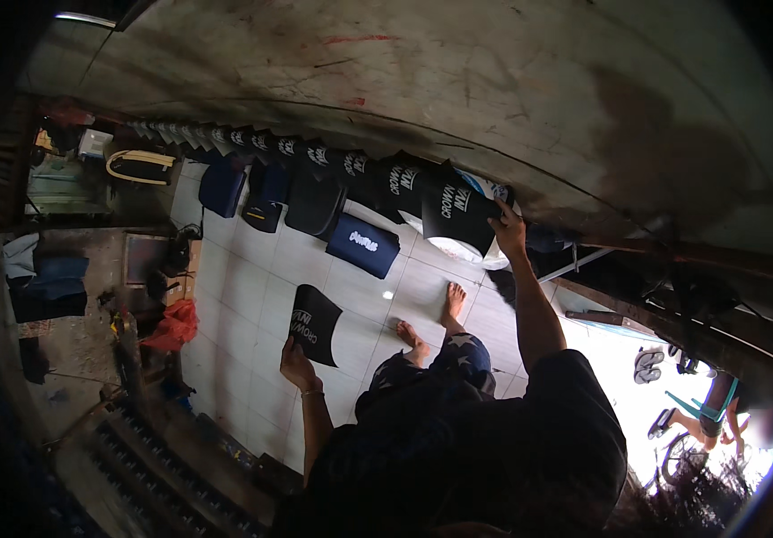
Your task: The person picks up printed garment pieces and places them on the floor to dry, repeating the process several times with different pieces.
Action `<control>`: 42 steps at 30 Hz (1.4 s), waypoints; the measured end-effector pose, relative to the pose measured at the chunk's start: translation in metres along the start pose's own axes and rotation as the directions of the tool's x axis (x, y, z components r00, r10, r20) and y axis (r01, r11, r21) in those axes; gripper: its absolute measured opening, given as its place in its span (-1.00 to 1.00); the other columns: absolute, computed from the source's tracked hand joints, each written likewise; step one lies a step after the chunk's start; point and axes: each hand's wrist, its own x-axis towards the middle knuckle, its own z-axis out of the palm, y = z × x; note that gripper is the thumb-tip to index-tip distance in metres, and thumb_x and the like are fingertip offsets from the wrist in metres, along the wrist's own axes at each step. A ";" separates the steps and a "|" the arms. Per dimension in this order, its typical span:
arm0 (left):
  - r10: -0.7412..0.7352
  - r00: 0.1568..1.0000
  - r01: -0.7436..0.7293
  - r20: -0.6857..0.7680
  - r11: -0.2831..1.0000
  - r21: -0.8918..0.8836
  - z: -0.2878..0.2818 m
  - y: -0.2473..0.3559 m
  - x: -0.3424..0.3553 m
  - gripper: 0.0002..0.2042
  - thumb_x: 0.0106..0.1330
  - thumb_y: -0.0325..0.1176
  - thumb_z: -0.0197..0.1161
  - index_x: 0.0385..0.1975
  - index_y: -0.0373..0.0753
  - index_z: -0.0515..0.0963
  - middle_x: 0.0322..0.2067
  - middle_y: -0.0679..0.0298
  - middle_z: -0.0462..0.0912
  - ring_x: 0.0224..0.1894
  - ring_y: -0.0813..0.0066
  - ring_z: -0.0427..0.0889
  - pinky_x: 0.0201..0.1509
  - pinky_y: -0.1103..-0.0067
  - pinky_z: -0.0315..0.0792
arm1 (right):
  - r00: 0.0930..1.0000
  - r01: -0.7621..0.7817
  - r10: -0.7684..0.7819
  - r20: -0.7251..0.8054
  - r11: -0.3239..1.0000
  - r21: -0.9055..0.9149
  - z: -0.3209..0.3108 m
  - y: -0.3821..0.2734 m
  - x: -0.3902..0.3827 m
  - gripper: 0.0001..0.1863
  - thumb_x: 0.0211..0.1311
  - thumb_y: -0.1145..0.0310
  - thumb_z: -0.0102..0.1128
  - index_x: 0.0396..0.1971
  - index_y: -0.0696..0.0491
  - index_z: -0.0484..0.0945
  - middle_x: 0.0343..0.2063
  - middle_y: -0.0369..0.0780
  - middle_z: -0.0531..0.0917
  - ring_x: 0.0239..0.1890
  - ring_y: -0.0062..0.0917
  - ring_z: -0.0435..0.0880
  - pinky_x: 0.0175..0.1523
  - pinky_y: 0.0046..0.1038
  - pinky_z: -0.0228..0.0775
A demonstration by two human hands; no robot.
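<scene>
My left hand point(297, 366) grips the lower edge of a black panel with white lettering point(317, 325), which looks like cut fabric and is held out over the floor. Further right and higher, my right hand point(509, 228) pinches the corner of a similar black panel point(469, 217). That panel is at the near end of a long row of matching black lettered panels point(360, 175) along the wall. White material point(454, 247) shows beneath the panel at my right hand.
Below the row, a navy folded bundle with white print point(362, 245) and a black one point(315, 206) lie on the tiled floor point(252, 305). A red plastic bag point(174, 325) is at the left. A person point(718, 417) sits outside the bright opening at right.
</scene>
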 end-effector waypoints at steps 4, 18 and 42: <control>0.204 0.979 -0.206 0.028 0.973 0.102 0.016 0.024 -0.009 -0.73 0.16 -0.60 0.04 -0.12 -0.42 0.49 -0.25 0.10 0.60 -0.31 0.44 0.52 -0.17 0.59 0.40 | 0.960 0.243 -0.241 -0.141 0.970 -0.004 -0.003 0.016 0.000 -0.24 -0.15 0.58 0.28 0.19 0.04 0.24 -0.48 -0.14 0.60 -0.45 -0.49 0.55 -0.28 -0.57 0.36; 0.342 0.668 -0.211 0.661 0.939 -0.271 0.068 0.163 -0.057 -0.61 0.26 -0.56 0.00 0.11 -0.36 0.25 -0.32 0.18 0.55 -0.30 0.61 0.48 -0.21 0.73 0.32 | 0.732 -0.167 -0.218 0.646 0.861 0.480 -0.033 -0.129 -0.084 0.03 -0.10 0.35 0.39 0.31 0.04 -0.16 -0.32 0.00 0.61 -0.17 -0.39 0.57 0.02 -0.40 0.34; -0.318 0.664 0.206 0.677 0.948 0.243 0.068 -0.100 -0.006 -0.74 0.20 -0.45 0.05 -0.13 -0.39 0.38 -0.35 0.06 0.63 -0.47 0.33 0.66 -0.57 0.59 0.46 | 0.999 -0.043 0.040 -0.023 0.993 -0.106 -0.145 -0.036 -0.041 -0.50 -0.10 0.46 0.30 -0.03 0.04 0.49 -0.71 -0.10 0.48 -0.64 -0.60 0.36 -0.44 -0.52 0.31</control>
